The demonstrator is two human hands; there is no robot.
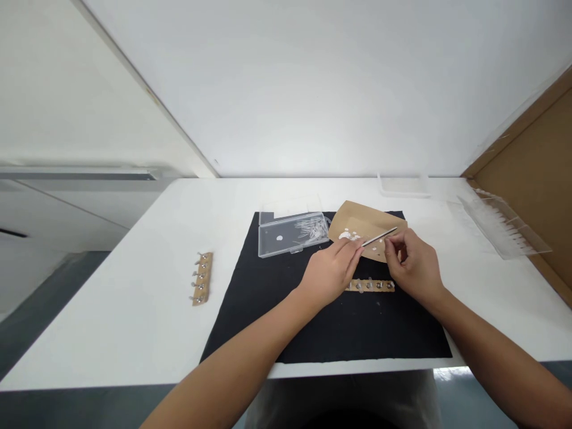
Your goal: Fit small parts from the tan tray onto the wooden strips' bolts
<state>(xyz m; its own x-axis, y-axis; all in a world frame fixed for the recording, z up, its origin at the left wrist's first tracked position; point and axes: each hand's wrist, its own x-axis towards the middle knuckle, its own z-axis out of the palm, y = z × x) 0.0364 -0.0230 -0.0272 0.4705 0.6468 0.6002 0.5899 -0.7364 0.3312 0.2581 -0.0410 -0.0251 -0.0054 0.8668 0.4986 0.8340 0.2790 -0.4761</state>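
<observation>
My left hand (333, 266) is closed around slim silver tweezers (379, 236), which point right over a brown paper tray (357, 211). Small white round pieces (345, 235) lie in that tray. Close to the far end of the tweezers, my right hand (413, 262) has its thumb and forefinger pinched together at the tray's right edge. Whatever is between those fingertips is too small to make out. Just below the hands, a tan strip (374, 286) with several small metal and clear parts lies on the black mat (353, 333), its left end hidden by my left hand.
Left of the tray stands an open clear plastic case (277, 238) with thin whitish pieces at its right end. A similar tan strip (202, 279) lies on the white table (156, 333) at left. Clear plastic sheets (503, 226) and a shallow clear tray (404, 186) are at right and back.
</observation>
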